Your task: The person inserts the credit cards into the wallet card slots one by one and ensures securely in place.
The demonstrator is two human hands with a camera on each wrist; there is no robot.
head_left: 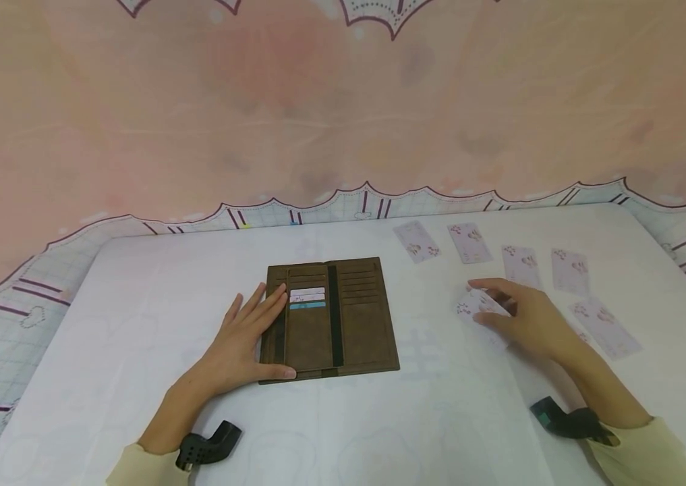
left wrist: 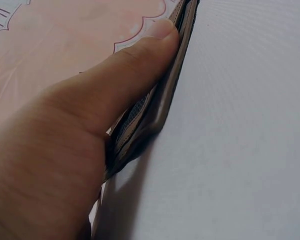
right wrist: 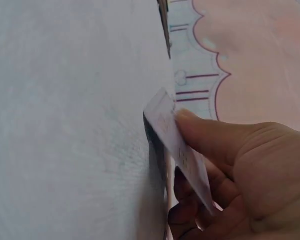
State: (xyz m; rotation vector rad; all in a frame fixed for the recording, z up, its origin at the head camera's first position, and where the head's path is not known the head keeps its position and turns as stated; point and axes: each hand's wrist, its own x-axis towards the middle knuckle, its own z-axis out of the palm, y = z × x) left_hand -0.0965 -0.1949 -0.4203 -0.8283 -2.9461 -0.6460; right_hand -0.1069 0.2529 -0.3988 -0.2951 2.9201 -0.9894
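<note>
A brown bifold wallet [head_left: 367,337] lies spread out on the white table. White and blue cards [head_left: 307,297] peek from slots in its left half. My left hand [head_left: 236,347] rests on the wallet's left side, fingers extended over the edge and thumb on the lower border. The left wrist view shows that thumb [left wrist: 140,55] lying along the wallet's layered edge [left wrist: 162,105]. To the right of the wallet, my right hand [head_left: 527,320] pinches a pale printed card [head_left: 475,305] between thumb and fingers. In the right wrist view the card [right wrist: 175,135] stands tilted above the tabletop.
Several similar cards lie on the right of the table, among them one card [head_left: 417,241] at the back and another [head_left: 606,329] beyond my right hand. A patterned cloth [head_left: 318,121] with a scalloped border hangs behind the table [head_left: 330,439].
</note>
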